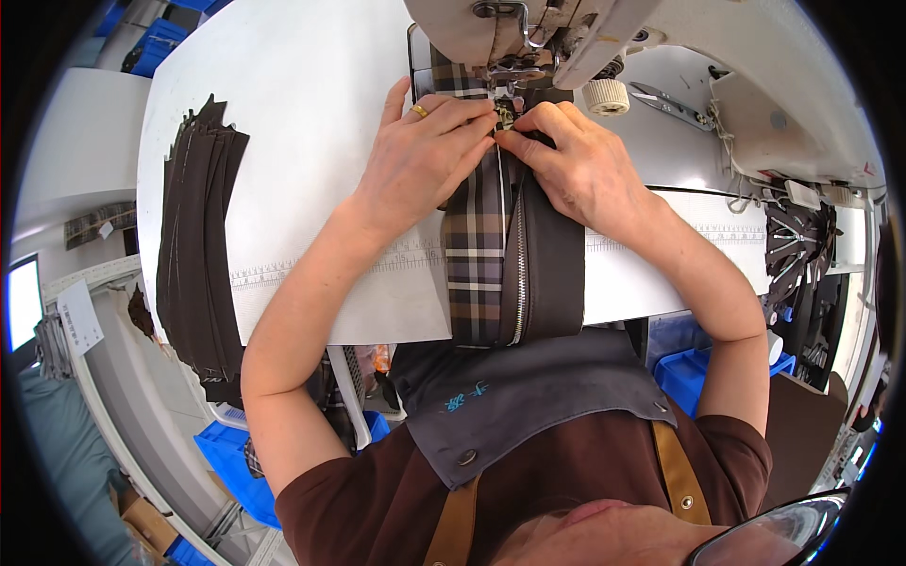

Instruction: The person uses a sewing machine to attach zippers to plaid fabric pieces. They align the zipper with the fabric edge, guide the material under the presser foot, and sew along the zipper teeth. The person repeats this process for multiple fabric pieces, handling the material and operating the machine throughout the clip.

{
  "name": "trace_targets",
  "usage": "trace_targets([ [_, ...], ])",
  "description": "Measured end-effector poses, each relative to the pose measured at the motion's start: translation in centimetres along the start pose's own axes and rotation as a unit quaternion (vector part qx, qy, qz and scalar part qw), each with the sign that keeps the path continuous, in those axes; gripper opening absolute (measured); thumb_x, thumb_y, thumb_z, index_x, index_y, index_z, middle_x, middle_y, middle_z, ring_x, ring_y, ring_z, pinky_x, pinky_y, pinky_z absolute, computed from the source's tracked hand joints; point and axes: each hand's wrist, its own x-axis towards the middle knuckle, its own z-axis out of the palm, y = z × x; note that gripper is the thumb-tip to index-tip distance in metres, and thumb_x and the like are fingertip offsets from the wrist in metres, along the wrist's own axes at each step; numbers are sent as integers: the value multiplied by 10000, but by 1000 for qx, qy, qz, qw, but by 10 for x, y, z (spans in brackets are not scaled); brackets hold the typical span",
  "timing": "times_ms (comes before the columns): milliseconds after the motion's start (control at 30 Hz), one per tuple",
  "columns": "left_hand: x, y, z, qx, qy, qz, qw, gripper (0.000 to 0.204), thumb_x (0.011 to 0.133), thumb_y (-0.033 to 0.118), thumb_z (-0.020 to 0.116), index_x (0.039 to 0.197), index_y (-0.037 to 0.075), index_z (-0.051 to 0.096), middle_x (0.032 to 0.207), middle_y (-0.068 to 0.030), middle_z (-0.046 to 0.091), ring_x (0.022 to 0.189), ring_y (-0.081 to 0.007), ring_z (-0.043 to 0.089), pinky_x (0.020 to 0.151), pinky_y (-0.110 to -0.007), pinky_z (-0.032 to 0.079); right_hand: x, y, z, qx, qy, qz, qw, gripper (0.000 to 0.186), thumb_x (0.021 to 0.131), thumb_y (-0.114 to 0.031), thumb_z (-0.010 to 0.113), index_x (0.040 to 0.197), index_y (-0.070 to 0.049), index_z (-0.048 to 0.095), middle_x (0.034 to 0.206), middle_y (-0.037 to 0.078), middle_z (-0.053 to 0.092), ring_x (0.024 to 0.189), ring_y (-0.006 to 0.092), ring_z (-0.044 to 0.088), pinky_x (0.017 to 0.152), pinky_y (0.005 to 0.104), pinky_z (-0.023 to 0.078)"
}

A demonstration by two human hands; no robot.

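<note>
A plaid fabric strip (475,247) in brown, black and white lies under the sewing machine's head (538,24). Along its right side runs a metal-toothed zipper (519,274), bordered by plain dark brown fabric (559,274). My left hand (415,156) rests on the plaid with fingers stretched toward the presser foot (510,75). Thumb and forefinger of my right hand (583,165) pinch at the upper end of the zipper, just in front of the foot. A small brass-coloured part (507,113) shows between the fingertips; its kind is unclear.
A stack of dark brown fabric pieces (198,245) lies on the white table (321,302) at the left. Scissors (672,106) lie right of the machine head. Measuring scales (694,236) cross the table. Blue bins (236,462) stand below, and tools (800,241) hang at the right.
</note>
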Motion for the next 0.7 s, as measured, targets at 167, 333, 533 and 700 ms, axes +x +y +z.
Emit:
trace_targets([
  [167,0,2,-2,-4,-7,-17,1000,270,841,208,646,1092,109,658,1161,29,609,1004,-195,578,1057,-510,260,-8,3,0,108,61,104,987,225,754,-21,646,978,-17,636,966,97,576,843,274,600,697,344,520],
  [333,0,1,-6,27,-18,28,999,259,811,200,662,1043,88,640,1132,-5,595,995,-210,576,1017,-506,318,-10,10,4,16,56,-2,998,256,756,-70,677,1009,-37,655,1033,71,625,851,236,613,719,312,525],
  [533,-17,27,-12,-7,1,64,998,246,759,120,682,968,8,615,1091,-70,593,961,-226,585,875,-411,471,-10,-1,5,-34,36,12,999,299,765,-149,688,1043,-40,659,1069,43,621,912,205,568,764,299,502],
  [700,-5,20,-8,-106,44,5,993,307,765,61,684,1055,-22,632,1171,-90,610,972,-239,602,839,-339,493,-9,-2,4,-35,28,11,999,332,768,-188,694,1066,-47,655,1063,38,613,899,199,548,774,303,488],
])
